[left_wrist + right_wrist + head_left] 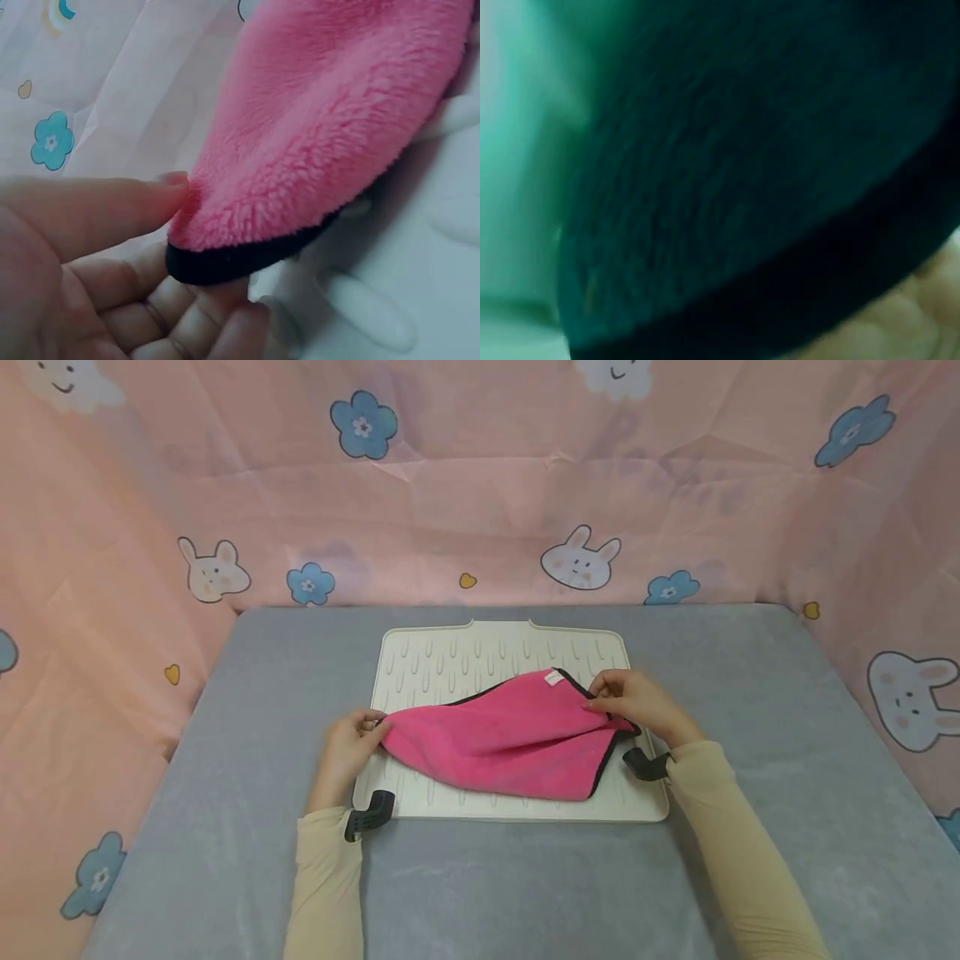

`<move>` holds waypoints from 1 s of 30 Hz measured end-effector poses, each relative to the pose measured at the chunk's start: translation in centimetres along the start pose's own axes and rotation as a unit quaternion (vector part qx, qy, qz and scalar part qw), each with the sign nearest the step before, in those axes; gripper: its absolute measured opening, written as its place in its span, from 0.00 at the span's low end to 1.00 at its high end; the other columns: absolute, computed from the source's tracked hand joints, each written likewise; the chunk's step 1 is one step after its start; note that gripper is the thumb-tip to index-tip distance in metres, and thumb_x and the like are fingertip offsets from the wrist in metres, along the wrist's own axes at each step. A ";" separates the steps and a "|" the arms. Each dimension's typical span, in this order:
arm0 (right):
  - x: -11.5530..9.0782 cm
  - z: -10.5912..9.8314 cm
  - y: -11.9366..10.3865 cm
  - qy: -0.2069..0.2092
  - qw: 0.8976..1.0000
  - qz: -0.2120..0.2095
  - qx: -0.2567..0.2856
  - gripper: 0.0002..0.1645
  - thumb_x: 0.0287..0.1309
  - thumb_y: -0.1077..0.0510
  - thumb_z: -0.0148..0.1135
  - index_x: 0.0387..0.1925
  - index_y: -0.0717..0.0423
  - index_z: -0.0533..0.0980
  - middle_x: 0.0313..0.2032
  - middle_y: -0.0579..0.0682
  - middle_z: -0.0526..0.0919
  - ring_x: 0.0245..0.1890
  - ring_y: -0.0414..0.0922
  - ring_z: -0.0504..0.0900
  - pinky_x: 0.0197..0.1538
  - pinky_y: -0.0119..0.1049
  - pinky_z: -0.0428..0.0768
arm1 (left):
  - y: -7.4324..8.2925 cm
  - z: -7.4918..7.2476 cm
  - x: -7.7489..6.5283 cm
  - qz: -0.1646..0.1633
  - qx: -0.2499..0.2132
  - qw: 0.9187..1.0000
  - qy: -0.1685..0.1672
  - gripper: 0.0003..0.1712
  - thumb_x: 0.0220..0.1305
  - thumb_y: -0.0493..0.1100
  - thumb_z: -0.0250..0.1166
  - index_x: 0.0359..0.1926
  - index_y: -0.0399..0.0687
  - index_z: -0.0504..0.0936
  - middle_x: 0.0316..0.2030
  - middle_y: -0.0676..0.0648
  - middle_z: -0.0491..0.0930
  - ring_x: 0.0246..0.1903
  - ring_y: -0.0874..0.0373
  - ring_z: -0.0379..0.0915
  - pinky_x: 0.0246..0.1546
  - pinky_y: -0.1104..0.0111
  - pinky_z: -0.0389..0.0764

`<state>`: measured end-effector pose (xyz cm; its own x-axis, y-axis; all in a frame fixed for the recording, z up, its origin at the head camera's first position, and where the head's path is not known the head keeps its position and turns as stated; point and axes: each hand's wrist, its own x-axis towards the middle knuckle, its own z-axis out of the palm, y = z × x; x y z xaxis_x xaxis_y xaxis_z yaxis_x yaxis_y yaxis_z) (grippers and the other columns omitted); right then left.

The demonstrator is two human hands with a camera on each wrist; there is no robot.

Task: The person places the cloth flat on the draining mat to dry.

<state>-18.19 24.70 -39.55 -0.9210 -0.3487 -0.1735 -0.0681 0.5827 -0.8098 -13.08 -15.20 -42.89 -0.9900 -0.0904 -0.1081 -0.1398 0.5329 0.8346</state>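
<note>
A fuzzy pink cloth [495, 743] with black edging and a small white tag stretches between my two hands, partly folded, over a cream ribbed mat [442, 806]. At its left end, my left hand [350, 739] pinches a corner between thumb and fingers; the left wrist view shows the thumb on the pink pile and fingers beneath the black edge [217, 261]. My right hand [637, 700] pinches the cloth near its upper right edge, where a corner folds over. The right wrist view is dark and blurred, with cloth [705, 165] filling most of it.
The mat lies on a grey-covered table [510, 893]. Behind and at both sides hangs a pink curtain [450, 502] printed with rabbits and blue flowers. Black wrist devices [371, 816] sit at both cuffs, close over the mat.
</note>
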 end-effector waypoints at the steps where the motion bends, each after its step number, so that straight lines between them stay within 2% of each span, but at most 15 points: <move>1: 0.1 0.0 0.2 -0.022 1.000 0.002 -0.010 0.10 0.56 0.61 0.66 0.31 0.63 0.74 0.22 0.46 0.72 0.23 0.38 0.68 0.30 0.31 0.67 | 0.0 0.0 0.0 -0.003 0.001 1.000 -0.009 0.15 0.66 0.40 0.61 0.46 0.29 0.79 0.32 0.39 0.81 0.27 0.56 0.76 0.27 0.72 0.73; 4: 0.3 0.0 0.5 -0.072 0.997 0.006 -0.028 0.10 0.56 0.60 0.66 0.27 0.62 0.74 0.18 0.45 0.69 0.20 0.37 0.66 0.26 0.31 0.65 | 0.2 0.1 -0.1 -0.012 0.000 1.000 -0.023 0.15 0.67 0.39 0.59 0.44 0.27 0.79 0.31 0.38 0.82 0.25 0.54 0.78 0.27 0.70 0.75; 6: 0.6 0.0 0.4 -0.078 0.996 0.014 -0.031 0.11 0.58 0.59 0.64 0.27 0.63 0.75 0.18 0.46 0.69 0.20 0.39 0.67 0.27 0.32 0.66 | 0.2 0.1 -0.1 -0.020 0.009 1.000 -0.022 0.15 0.67 0.40 0.59 0.44 0.28 0.80 0.30 0.38 0.82 0.24 0.55 0.78 0.27 0.70 0.74; 12: 2.1 -0.2 -1.1 -0.034 0.997 0.044 -0.059 0.18 0.64 0.50 0.59 0.30 0.62 0.79 0.23 0.49 0.75 0.27 0.45 0.73 0.36 0.37 0.73 | 0.4 0.0 -0.3 -0.035 0.047 0.998 -0.027 0.17 0.66 0.42 0.60 0.40 0.27 0.81 0.24 0.41 0.82 0.22 0.56 0.77 0.24 0.70 0.71; 17: 3.6 0.5 -1.7 -0.024 0.994 0.068 -0.079 0.20 0.64 0.47 0.58 0.29 0.61 0.79 0.20 0.48 0.72 0.26 0.45 0.70 0.34 0.37 0.69 | 0.4 -0.1 -0.5 -0.030 0.055 0.997 -0.045 0.16 0.65 0.42 0.62 0.35 0.28 0.81 0.20 0.43 0.81 0.21 0.57 0.78 0.25 0.69 0.73; 23: 4.6 1.5 -1.5 -0.015 0.994 0.042 -0.104 0.11 0.61 0.56 0.61 0.30 0.62 0.78 0.22 0.46 0.73 0.29 0.44 0.68 0.34 0.36 0.66 | 0.3 -0.2 -0.4 -0.023 0.048 0.997 -0.048 0.13 0.65 0.41 0.62 0.33 0.31 0.79 0.19 0.46 0.79 0.21 0.58 0.76 0.23 0.69 0.70; 27: 4.6 1.7 -1.2 0.009 0.996 0.028 -0.079 0.08 0.58 0.61 0.62 0.30 0.64 0.76 0.23 0.47 0.76 0.28 0.44 0.69 0.34 0.35 0.68 | 0.3 -0.3 -0.4 -0.018 0.042 0.998 -0.040 0.12 0.66 0.40 0.61 0.32 0.33 0.77 0.19 0.45 0.78 0.21 0.57 0.73 0.23 0.69 0.68; 30: 4.7 1.5 -0.9 0.031 0.998 0.020 -0.050 0.07 0.58 0.62 0.63 0.31 0.65 0.76 0.21 0.45 0.76 0.24 0.41 0.69 0.30 0.32 0.70 | 0.3 -0.4 -0.2 -0.023 0.027 0.999 -0.027 0.12 0.67 0.41 0.60 0.33 0.33 0.76 0.21 0.45 0.79 0.22 0.57 0.74 0.24 0.69 0.66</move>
<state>-21.83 21.44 -40.48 -0.9455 -0.2795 -0.1672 -0.0657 0.6666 -0.7425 -12.87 -15.32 -42.42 -0.9820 -0.0704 -0.1754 -0.1836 0.5741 0.7979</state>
